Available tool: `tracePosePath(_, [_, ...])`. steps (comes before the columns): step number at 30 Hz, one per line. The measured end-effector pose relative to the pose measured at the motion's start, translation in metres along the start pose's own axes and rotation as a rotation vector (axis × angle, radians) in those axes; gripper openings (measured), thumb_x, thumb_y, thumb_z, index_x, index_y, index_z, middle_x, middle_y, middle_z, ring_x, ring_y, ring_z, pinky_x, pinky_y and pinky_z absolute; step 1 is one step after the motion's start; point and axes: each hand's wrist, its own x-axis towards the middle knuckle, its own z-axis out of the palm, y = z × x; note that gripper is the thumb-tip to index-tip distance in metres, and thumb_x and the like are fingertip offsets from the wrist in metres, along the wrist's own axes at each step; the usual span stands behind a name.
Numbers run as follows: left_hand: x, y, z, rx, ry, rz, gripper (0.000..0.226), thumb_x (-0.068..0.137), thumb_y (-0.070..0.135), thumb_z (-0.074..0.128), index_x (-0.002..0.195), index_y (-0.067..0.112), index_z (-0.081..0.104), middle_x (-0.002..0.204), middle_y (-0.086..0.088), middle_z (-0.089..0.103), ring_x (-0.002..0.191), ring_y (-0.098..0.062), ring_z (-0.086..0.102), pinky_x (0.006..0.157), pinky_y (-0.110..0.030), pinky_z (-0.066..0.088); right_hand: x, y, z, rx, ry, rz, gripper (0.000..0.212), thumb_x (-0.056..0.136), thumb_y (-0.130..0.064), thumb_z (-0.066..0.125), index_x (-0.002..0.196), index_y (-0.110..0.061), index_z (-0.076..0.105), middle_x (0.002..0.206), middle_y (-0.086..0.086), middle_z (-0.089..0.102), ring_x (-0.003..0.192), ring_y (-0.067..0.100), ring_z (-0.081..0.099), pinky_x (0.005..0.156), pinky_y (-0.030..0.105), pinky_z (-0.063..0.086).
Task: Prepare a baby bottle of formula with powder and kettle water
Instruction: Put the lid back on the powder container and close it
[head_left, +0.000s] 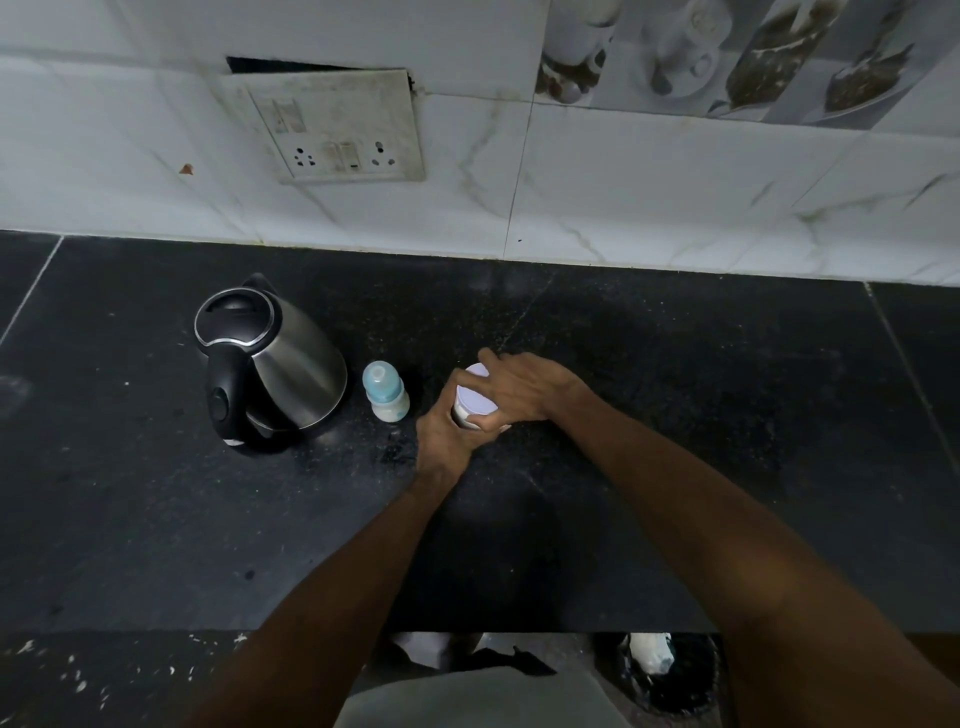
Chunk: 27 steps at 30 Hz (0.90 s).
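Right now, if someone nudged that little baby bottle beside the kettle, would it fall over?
Probably fairly easily: the baby bottle stands upright, small and free of the kettle. It seems nearly empty, so likely light. Being round, it could roll once tipped.

The scene is dim and soft, with a cool cast; the white tiled wall (623, 171) catches most of the light, while the black countertop (156, 519) below it swallows detail. The steel kettle (270, 364) carries a muted highlight along its side facing the wall and its lid rim, with no hard glare. A broad, faint shadow lies on the countertop near its front edge, well in front of the kettle. Wide-angle distortion bends the wall's tile lines and the counter's back edge. Far from the kettle, the corners are soft and smeared.
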Motion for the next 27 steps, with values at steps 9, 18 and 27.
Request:
tracePosePath(9, [-0.002,-0.001,0.004,0.012,0.05,-0.025,0.099,0.067,0.031,0.096,0.153,0.03,0.048,0.134,0.003,0.069,0.124,-0.014,0.065,0.109,-0.045,0.053,-0.001,-0.013,0.018,0.196,0.023,0.185,0.081,0.096,-0.06,0.054,0.162,-0.026,0.022,0.13,0.026,0.047,0.099,0.042,0.063,0.084,0.045,0.056])
tracePosePath(18, [-0.006,-0.002,0.008,0.052,0.068,0.007,0.104,0.07,0.03,0.095,0.158,0.029,0.04,0.138,0.001,0.066,0.125,-0.015,0.063,0.108,-0.035,0.053,0.002,-0.027,0.024,0.324,0.066,0.357,0.081,0.094,-0.066,0.054,0.161,-0.031,0.022,0.13,0.025,0.049,0.103,0.042,0.064,0.086,0.047,0.057])
tracePosePath(27, [-0.013,0.017,0.005,-0.04,0.006,-0.018,0.098,0.076,0.01,0.092,0.158,0.02,0.038,0.143,-0.004,0.061,0.127,-0.016,0.06,0.11,-0.032,0.051,-0.003,-0.034,0.02,0.48,0.066,0.43,0.077,0.095,-0.06,0.058,0.159,-0.036,0.023,0.142,0.02,0.039,0.12,0.042,0.055,0.096,0.051,0.051])
